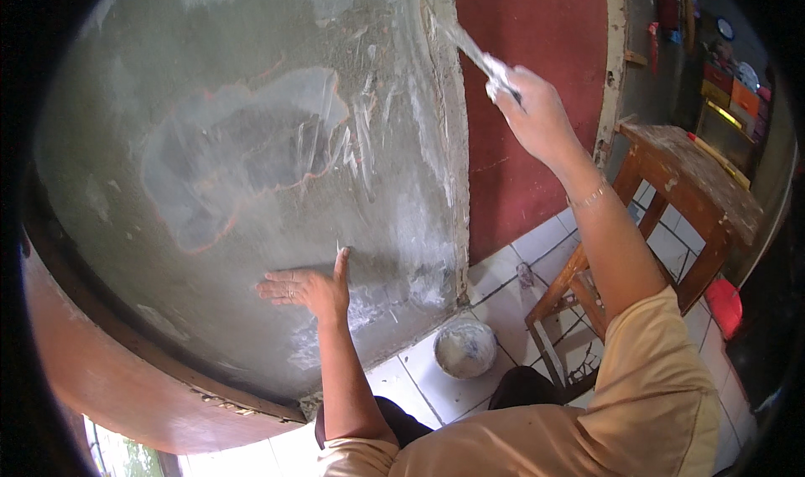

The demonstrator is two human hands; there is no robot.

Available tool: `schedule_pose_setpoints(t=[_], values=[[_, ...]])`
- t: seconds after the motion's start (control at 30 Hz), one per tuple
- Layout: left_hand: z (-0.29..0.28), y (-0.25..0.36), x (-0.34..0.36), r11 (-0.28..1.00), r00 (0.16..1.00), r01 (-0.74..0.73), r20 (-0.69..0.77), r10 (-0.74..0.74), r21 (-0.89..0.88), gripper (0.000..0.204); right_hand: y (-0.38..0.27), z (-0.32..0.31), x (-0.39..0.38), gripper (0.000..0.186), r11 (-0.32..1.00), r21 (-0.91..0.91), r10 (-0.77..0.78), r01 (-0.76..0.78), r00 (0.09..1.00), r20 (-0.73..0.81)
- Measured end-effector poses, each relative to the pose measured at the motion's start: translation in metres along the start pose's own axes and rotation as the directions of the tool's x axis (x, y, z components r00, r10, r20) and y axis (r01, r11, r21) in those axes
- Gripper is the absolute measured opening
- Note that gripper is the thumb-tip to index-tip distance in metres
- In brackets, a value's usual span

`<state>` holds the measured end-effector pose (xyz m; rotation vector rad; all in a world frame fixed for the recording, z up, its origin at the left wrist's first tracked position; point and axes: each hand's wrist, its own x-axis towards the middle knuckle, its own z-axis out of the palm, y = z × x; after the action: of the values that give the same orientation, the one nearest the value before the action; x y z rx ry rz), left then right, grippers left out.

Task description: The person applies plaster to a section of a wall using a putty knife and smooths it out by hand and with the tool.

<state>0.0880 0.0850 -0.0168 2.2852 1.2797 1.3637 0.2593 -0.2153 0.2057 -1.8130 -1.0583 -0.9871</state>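
Observation:
My right hand (535, 112), raised at the upper right, grips a putty knife (470, 45) smeared with white paste near the handle. The blade reaches up to the wall's vertical edge (453, 83), beside a dark red panel; whether it touches is hard to tell. Lower down, my left hand (306, 288) rests against the grey plastered wall (251, 225), fingers stretched out and thumb up, with some white on the thumb. White streaks and a smoother grey patch (251, 142) mark the wall. On the floor below stands a bucket (465, 349) coated with white paste inside.
A worn wooden stool (704, 184) stands to the right on the white tiled floor (419, 376). Behind it are a red plastic object (724, 307) and shelves with colourful items (738, 91). A curved wooden frame (168, 368) borders the wall at lower left.

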Motion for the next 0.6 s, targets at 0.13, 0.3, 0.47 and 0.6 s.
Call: schedule_pose_setpoints(t=[0.13, 0.3, 0.47, 0.6], values=[[0.003, -0.002, -0.001, 1.0, 1.0, 0.005, -0.012, -0.005, 0.01, 0.145, 0.037, 0.034, 0.024, 0.022, 0.98, 0.004, -0.194, 0.199, 0.961, -0.195], [0.0, -0.001, 0.0, 1.0, 1.0, 0.013, 0.024, -0.013, -0.004, 0.145, 0.057, 0.051, 0.019, 0.027, 0.969, 0.03, -0.232, 0.245, 0.944, -0.233], [0.001, -0.006, -0.002, 1.0, 1.0, -0.002, 0.025, 0.002, 0.008, 0.144, 0.086, 0.03, 0.037, 0.036, 0.887, -0.205, -0.454, 0.413, 0.862, -0.227], [0.0, -0.003, -0.001, 1.0, 0.999, -0.003, 0.035, 0.003, 0.007, 0.144, 0.102, 0.005, 0.061, 0.027, 0.824, -0.342, -0.523, 0.452, 0.839, -0.15]])
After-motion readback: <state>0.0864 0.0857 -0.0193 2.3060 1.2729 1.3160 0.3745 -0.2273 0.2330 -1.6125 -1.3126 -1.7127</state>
